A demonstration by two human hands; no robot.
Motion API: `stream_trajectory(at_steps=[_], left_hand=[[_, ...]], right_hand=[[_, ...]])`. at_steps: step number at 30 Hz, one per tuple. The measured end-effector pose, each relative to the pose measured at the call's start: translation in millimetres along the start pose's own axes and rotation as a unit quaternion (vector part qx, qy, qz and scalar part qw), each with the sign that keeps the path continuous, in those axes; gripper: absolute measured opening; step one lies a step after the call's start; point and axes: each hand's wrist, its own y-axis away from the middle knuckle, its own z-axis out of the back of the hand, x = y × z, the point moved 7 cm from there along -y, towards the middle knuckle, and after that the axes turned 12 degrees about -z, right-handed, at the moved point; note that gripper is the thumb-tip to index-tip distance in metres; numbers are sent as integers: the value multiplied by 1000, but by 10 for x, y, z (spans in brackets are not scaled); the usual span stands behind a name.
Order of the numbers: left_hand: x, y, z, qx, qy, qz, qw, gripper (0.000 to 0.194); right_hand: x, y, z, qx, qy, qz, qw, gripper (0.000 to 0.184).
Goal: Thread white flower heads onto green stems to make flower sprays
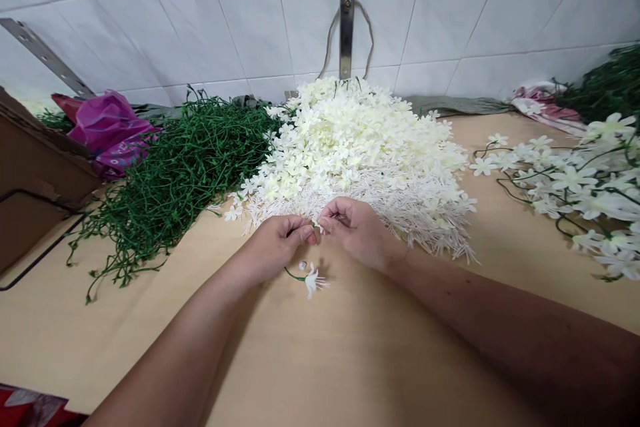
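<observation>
My left hand (285, 240) is closed in a pinch on a green plastic stem, with a bit of green showing at the fingertips. Touching it almost tip to tip, my right hand (356, 232) pinches a small white artificial flower (316, 223), mostly covered by the fingers. Just below the hands is a white artificial flower (311, 281) with pale stamens on a curved green stem; whether it joins the held stem is hidden. Behind my hands rises a heap of white flower heads (350, 127), with white stamens (415, 213) along its near edge.
Green plastic stems (185, 167) are piled at left, beside a purple plastic bag (113, 127) and a cardboard box (40, 180). At right lie flowers joined to stems (575, 180). A metal bracket (346, 37) stands against the tiled wall (240, 20) behind the tabletop (400, 360).
</observation>
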Motion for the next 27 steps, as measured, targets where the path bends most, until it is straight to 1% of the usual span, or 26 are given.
stream_trajectory(at_steps=[2,5,7,9,11,13,16,19,21,24,27], left_hand=[[18,-8,4,-8,5,-7,1000,25],[12,-13,-14,-11,69,-7,998,24],[-9,-9,-27,-13,104,0,994,24],[-34,0,-29,-19,122,5,992,24],[-56,11,-20,-26,130,2,991,25],[-62,22,-9,-30,139,-4,990,27],[-51,34,1,-23,148,-7,989,28],[-49,36,11,-17,150,-7,988,27],[-51,35,22,-23,154,-2,988,27],[-43,38,55,-57,169,14,984,28],[-38,48,88,-100,190,24,976,28]], right_hand=[[8,7,-5,-2,10,7,1000,10],[43,36,-34,-3,35,37,999,10],[62,57,-31,-22,46,53,997,10],[64,66,-20,-40,37,53,997,9],[37,54,-32,-29,-7,33,999,9],[-8,31,-70,6,-86,-3,996,8],[-63,7,-126,48,-190,-56,979,7],[-73,1,-133,49,-220,-75,971,7],[-68,-2,-126,47,-228,-79,969,7],[-65,-9,-110,45,-251,-86,963,12],[-85,-11,-96,40,-274,-110,955,16]])
